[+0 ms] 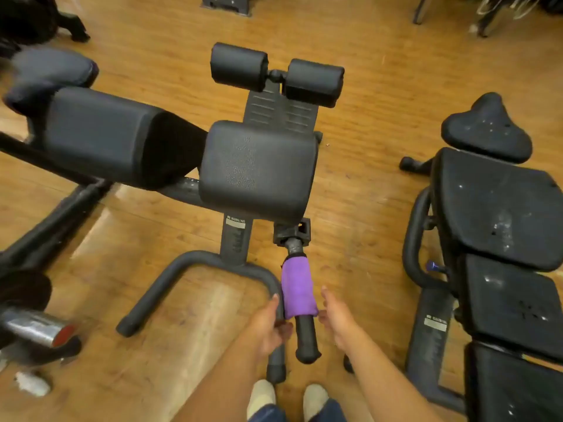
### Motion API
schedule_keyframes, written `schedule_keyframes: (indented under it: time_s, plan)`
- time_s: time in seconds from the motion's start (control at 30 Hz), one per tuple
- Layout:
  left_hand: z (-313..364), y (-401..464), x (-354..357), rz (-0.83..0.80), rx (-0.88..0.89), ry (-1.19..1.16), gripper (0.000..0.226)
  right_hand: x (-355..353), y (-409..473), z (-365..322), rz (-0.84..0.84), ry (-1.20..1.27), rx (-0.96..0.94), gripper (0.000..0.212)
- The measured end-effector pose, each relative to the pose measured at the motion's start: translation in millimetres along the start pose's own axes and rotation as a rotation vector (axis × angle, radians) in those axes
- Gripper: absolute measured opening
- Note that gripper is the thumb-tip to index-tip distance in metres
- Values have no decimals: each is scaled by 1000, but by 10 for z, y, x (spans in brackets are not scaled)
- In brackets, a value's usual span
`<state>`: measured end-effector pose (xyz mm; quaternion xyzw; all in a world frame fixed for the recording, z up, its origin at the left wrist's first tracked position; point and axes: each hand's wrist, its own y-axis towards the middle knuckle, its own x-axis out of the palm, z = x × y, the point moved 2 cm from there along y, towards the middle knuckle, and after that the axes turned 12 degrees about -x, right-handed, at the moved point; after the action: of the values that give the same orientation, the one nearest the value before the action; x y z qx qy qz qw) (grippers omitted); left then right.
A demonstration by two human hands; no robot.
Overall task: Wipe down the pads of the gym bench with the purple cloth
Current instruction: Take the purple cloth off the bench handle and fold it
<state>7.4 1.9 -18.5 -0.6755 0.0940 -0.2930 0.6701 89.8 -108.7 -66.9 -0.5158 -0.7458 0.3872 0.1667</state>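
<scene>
The cloth [298, 289] hangs draped over the bench's handle [306, 339], below the main pad [259, 172]. Both hands flank it – the left [269, 325] with fingers loosely curled near its lower corner, the right [336, 315] relaxed just beside it; whether either pinches the fabric I cannot tell. Best to gather the cloth fully off the handle, bunch it flat, then start on that pad with overlapping strokes.
</scene>
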Motion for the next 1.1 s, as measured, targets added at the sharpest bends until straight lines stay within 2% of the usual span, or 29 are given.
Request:
schedule_keyframes:
  time_s: [0.1, 0.2, 0.27, 0.37, 0.47, 0.57, 0.63, 0.73, 0.77, 0.87, 0.97, 1.03, 1.1]
  plan:
    - [-24, 92, 113, -149, -174, -307, 39, 104, 60, 71, -121, 266, 255, 37]
    - [63, 166, 93, -159, -128, -536, 30, 86, 113, -18, -103, 324, 236, 22]
    - [129, 117, 65, -169, -77, -583, 25, 14, 97, -141, -67, 342, 186, 15]
    - [187, -33, 45, -210, -3, -518, 19, -136, 52, -301, -45, 356, 117, 28]
    - [216, -265, 62, -234, 14, -421, 22, -332, -20, -525, 60, 273, -88, 36]
    - [252, -522, 138, -249, 69, -352, 29, -508, -270, -797, 93, 211, -272, 15]
    - [271, -755, 276, -311, 121, -302, 29, -571, -454, -945, 86, 84, -361, 11]
    - [237, -1186, 587, -399, 174, -221, 32, -571, -697, -1042, 68, -286, -434, 45]
    - [208, -1337, 700, -414, 189, -183, 35, -567, -835, -1097, 42, -288, -460, 50]
    - [70, -1793, 1015, -383, 292, -48, 36, -621, -1382, -1277, -163, -83, -635, 54]
    - [-107, -2222, 1251, -354, 406, 4, 39, -727, -1906, -1385, -307, -58, -831, 58]
    - [-226, -2497, 1335, -365, 445, -14, 34, -794, -2138, -1460, -289, -35, -930, 58]
    - [-304, -2740, 1365, -382, 479, -37, 33, -920, -2294, -1588, -198, 9, -961, 54]
